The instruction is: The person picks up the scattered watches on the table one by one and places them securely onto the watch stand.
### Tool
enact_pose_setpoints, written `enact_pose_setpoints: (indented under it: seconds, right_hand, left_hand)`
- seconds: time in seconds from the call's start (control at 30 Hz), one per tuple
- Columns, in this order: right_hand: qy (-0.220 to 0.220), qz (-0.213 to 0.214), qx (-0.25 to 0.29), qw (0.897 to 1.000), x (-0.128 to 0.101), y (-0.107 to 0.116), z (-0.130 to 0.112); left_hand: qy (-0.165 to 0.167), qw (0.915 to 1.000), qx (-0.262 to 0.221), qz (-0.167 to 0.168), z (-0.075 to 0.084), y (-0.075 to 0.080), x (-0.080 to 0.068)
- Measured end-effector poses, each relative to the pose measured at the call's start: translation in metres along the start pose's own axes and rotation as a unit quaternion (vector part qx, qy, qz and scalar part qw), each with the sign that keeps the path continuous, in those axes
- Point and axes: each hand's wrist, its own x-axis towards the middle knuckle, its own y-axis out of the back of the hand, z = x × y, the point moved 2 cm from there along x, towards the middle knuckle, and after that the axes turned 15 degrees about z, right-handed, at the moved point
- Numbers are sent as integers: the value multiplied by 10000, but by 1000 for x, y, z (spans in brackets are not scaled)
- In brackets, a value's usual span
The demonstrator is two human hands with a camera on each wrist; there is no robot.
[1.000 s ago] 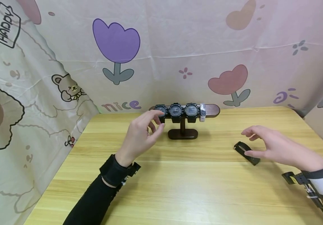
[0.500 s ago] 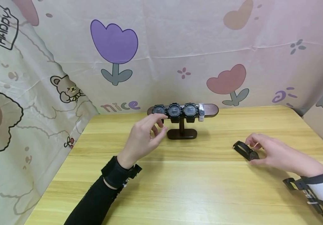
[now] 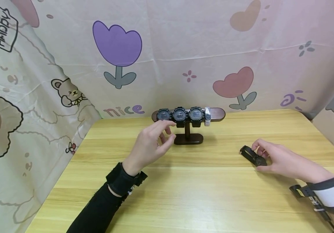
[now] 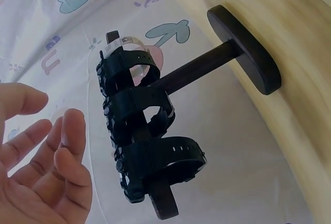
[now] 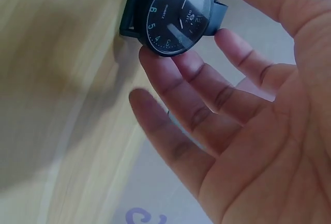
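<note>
Nearest, right hand (image 3: 280, 157) low over the wooden surface (image 3: 202, 194), thumb and fingers (image 5: 170, 74) closing on the case of a loose black watch (image 3: 252, 156); the right wrist view shows its dial (image 5: 178, 19) pinched between thumb above and fingertips below, strap end against the wood. Judged step: pickup of the loose watch, grip just made, not yet lifted.

Mid-field, left hand (image 3: 150, 144) raised, fingers spread and relaxed, holding nothing, just in front of the stand's left end.

Farther back, dark wooden T-bar stand (image 3: 188, 138) carrying three black watches (image 3: 180, 115) and one white band (image 3: 207, 116); bare bar to the right of the band.

Next move probably calls for a clean lift, strap loop opened, and the free hand steadying the stand.
</note>
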Motion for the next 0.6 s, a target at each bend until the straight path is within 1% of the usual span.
enact_pose_setpoints:
  seconds: [0.27, 0.47, 0.6]
  right_hand:
    - [140, 256, 253, 9993, 1, 4, -3]
    - [137, 344, 170, 9992, 4, 10, -8]
    - [366, 554, 75, 9978, 6, 13, -12]
  left_hand:
    - [-74, 9996, 50, -263, 2, -5, -2]
    - [-101, 9992, -26, -386, 4, -8, -4]
    - [-122, 9990, -52, -438, 5, -10, -5]
